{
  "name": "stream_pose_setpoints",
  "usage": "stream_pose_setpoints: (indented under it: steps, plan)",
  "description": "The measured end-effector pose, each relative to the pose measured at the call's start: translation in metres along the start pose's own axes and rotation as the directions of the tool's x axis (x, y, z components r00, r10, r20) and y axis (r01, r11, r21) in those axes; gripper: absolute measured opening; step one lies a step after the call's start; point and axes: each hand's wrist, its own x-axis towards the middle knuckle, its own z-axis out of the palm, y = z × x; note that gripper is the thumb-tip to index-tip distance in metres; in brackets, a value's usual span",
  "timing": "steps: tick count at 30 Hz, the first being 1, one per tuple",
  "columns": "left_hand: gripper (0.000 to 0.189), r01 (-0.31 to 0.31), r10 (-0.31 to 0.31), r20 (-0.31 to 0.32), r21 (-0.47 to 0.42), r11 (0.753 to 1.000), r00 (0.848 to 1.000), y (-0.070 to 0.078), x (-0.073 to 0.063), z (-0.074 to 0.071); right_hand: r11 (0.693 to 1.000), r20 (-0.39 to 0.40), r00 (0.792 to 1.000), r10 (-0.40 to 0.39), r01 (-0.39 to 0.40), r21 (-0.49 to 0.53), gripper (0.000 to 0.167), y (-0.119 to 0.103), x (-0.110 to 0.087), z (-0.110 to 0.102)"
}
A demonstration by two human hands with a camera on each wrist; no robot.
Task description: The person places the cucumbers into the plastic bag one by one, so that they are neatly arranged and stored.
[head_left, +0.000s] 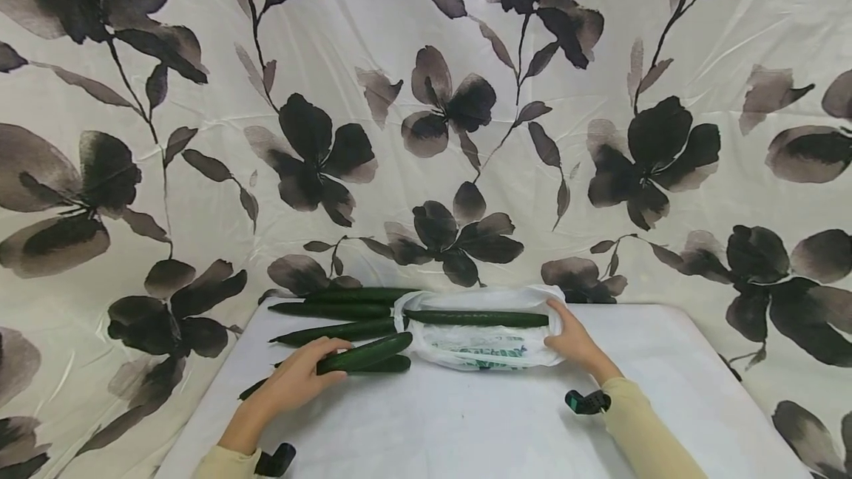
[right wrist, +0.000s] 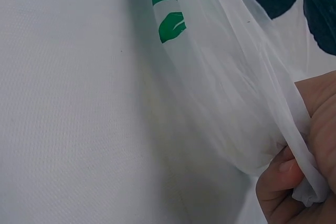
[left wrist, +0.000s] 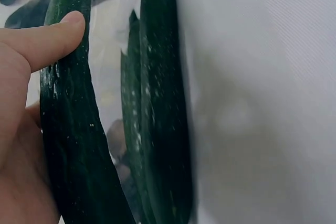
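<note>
My left hand (head_left: 296, 379) grips a dark green cucumber (head_left: 369, 353) near its middle, thumb laid across it in the left wrist view. The cucumber's far end points toward a white plastic bag (head_left: 433, 355) and overlaps another cucumber (head_left: 398, 365) on the table. My right hand (head_left: 574, 337) pinches the bag's right edge, and in the right wrist view its fingers (right wrist: 278, 179) curl round the gathered film. Inside the spread bag a single cucumber (head_left: 475, 318) lies lengthwise. Green leaf-like print (right wrist: 172, 27) shows on the bag's side.
Several more cucumbers (head_left: 333, 310) lie side by side left of the bag, partly behind my left hand. The white table (head_left: 466, 427) ends at a back edge against a hanging cloth (head_left: 373, 191) with dark flowers.
</note>
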Motion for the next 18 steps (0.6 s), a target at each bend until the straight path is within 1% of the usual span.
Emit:
stream_pose_setpoints:
  steps: [3, 9, 13, 18]
  plan:
    - [0.045, -0.014, 0.014, -0.004, 0.007, 1.000, 1.000, 0.006, 0.011, 0.003, 1.000, 0.001, 1.000, -0.002, 0.002, 0.002, 0.084, 0.002, 0.000, 0.002]
    - [0.043, -0.108, 0.108, 0.004, 0.017, 0.994, 0.994, 0.016, 0.032, 0.013, 1.000, 0.004, 1.000, 0.008, -0.008, 0.000, 0.084, 0.004, 0.000, 0.001]
    - [0.043, -0.122, 0.122, 0.016, 0.034, 0.992, 0.992, 0.023, 0.043, 0.017, 1.000, 0.008, 1.000, 0.014, -0.014, -0.006, 0.083, 0.003, 0.000, 0.002]
    - [0.043, -0.138, 0.136, 0.043, 0.034, 0.990, 0.990, 0.030, 0.052, 0.020, 1.000, 0.009, 1.000, 0.019, -0.018, -0.012, 0.084, 0.004, -0.001, 0.004]
